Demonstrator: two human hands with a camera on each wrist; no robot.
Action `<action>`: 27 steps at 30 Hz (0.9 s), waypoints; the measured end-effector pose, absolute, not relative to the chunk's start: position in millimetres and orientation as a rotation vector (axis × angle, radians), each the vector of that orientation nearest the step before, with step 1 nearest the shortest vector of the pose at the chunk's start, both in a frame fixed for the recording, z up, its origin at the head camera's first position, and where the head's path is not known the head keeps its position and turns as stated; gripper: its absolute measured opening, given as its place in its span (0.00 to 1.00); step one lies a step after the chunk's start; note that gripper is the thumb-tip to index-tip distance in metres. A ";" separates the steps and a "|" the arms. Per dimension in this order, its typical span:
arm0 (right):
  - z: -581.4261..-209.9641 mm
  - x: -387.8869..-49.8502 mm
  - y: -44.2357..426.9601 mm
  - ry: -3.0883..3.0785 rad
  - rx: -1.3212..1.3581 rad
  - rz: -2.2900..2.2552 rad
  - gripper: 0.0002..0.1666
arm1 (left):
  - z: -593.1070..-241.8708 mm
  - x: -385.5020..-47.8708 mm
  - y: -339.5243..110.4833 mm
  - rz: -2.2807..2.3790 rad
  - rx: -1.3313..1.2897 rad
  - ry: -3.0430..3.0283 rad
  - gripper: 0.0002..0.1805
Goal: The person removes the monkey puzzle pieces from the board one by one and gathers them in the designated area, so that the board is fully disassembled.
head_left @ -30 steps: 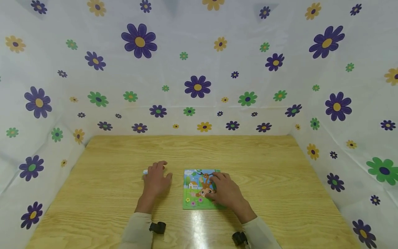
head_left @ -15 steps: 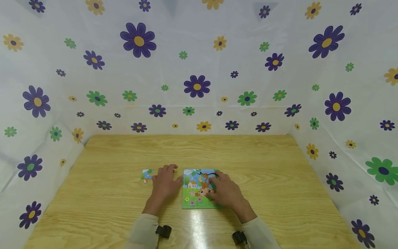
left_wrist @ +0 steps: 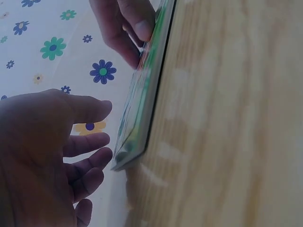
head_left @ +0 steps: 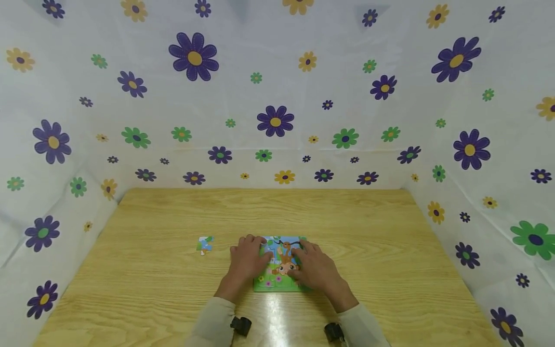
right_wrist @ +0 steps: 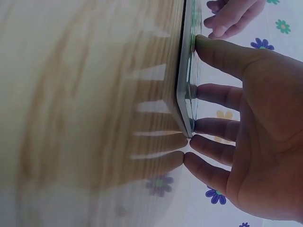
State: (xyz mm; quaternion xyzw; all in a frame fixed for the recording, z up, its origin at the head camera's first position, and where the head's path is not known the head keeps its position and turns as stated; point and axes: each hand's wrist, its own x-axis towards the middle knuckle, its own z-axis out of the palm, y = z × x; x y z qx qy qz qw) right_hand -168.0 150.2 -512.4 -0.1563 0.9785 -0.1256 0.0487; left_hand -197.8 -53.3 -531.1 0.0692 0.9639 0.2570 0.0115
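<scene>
- Right hand [head_left: 318, 267]: fingers spread and mostly straight, not gripping; thumb tip on the puzzle face, fingers along its right edge, little fingertip touching the tabletop just past that edge.
- Left hand [head_left: 247, 260]: fingers loosely bent, not gripping; over the puzzle's left part, thumb clear of its face in the left wrist view; can't tell if any fingertip touches.
- Puzzle [head_left: 277, 284]: flat between the hands, green border, monkey, branch and flowers showing; part covered by both hands.
- Loose piece [head_left: 204, 244]: blue-green, lies left of left hand, well apart from puzzle.
- Pale sleeves [head_left: 212, 323] on both arms, a black device [head_left: 241, 326] at each wrist.
- Wood-grain table [head_left: 151, 270], bright glare streak near side of puzzle.
- White cloth [head_left: 238, 101] behind and at both sides, purple, green, yellow flowers.
</scene>
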 end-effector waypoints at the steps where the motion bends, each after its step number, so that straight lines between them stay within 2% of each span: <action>1: -512.2 -167.8 150.2 2.982 -0.477 -0.386 0.35 | -530.8 -197.4 -51.3 0.800 0.223 3.004 0.21; 12: -514.1 -165.5 152.3 2.998 -0.530 -0.405 0.34 | -528.6 -194.6 -39.0 0.777 0.217 2.991 0.22; 27: -516.0 -166.8 152.5 3.003 -0.551 -0.413 0.32 | -531.0 -199.1 -29.5 0.751 0.149 2.997 0.19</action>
